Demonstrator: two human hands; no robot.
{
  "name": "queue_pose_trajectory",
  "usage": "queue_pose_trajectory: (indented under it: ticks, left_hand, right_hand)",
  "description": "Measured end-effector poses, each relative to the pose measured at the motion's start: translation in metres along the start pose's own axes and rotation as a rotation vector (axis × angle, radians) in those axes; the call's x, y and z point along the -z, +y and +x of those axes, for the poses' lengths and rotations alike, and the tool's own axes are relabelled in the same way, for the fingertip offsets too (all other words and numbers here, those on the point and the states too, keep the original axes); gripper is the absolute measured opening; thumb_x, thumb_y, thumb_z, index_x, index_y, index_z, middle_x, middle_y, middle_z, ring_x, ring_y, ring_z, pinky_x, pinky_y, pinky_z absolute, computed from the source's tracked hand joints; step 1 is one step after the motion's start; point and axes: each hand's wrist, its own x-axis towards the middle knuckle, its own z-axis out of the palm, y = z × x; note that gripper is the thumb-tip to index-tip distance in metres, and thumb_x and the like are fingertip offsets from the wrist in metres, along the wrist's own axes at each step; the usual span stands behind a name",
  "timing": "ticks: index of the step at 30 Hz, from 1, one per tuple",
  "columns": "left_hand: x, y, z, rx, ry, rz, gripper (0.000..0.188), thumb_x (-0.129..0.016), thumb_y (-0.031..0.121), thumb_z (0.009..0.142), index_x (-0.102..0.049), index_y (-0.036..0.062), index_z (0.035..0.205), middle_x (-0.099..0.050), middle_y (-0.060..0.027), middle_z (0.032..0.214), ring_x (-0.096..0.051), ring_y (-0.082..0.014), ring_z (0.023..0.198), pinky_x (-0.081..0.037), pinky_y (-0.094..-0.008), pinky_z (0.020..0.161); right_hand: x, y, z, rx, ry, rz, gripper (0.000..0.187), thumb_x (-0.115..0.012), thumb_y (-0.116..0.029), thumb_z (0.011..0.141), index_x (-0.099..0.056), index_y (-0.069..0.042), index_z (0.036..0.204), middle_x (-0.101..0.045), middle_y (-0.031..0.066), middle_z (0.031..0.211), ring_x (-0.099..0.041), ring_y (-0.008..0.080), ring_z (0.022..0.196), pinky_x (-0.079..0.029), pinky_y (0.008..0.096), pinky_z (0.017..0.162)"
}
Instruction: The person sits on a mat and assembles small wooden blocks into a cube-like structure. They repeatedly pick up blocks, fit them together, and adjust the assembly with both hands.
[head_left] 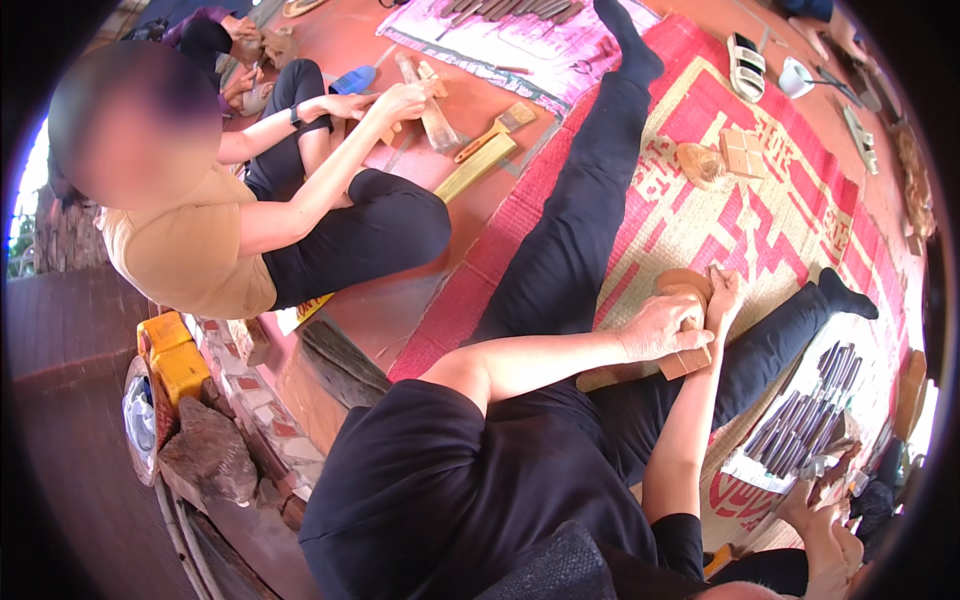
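I sit with both legs stretched out on a woven mat. Between them is a pale brown wooden piece (684, 283) with a round head and a blocky lower end. My left hand (662, 328) is wrapped over its middle. Against the edge of the round head, my right hand (727, 293) is closed with its fingers curled; what those fingers hold, if anything, is hidden. Farther off on the mat lie a rounded wooden piece (703, 166) and a squared wooden block (742, 155) with grooves cut across its top.
Many dark-handled tools lie on a white sheet (738, 470) beyond my right leg. More lie on a pink cloth (455, 45) ahead. At left a co-worker (190, 235) sits holding wood near a flat brush (515, 118). Sandals (747, 68) and a white mug (795, 78) stand far right.
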Motion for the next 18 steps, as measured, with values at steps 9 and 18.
queue_pose_trajectory:
  ticks: [9,18]
  left_hand:
    - [-0.002,-0.001,-0.002,-0.015,0.003,0.030,0.047,-0.067,0.048,0.086,-0.056,0.0030,0.085,-0.059,-0.0151,0.084,-0.062,-0.0341,0.080,-0.048,-0.0422,0.072]
    - [0.001,-0.006,-0.009,-0.060,0.018,0.006,0.045,-0.067,0.047,0.087,-0.059,0.0029,0.090,-0.059,-0.0165,0.087,-0.062,-0.0349,0.083,-0.048,-0.0428,0.073]
  right_hand:
    - [0.008,0.008,-0.023,-0.031,0.009,0.219,0.009,-0.060,-0.001,0.092,-0.060,-0.001,0.083,-0.063,0.0037,0.082,-0.055,0.0095,0.075,-0.047,0.0260,0.071]
    - [0.014,0.017,-0.020,-0.039,0.211,0.180,0.006,-0.060,-0.006,0.094,-0.060,-0.001,0.090,-0.062,0.0029,0.084,-0.055,0.0100,0.077,-0.046,0.0247,0.074]
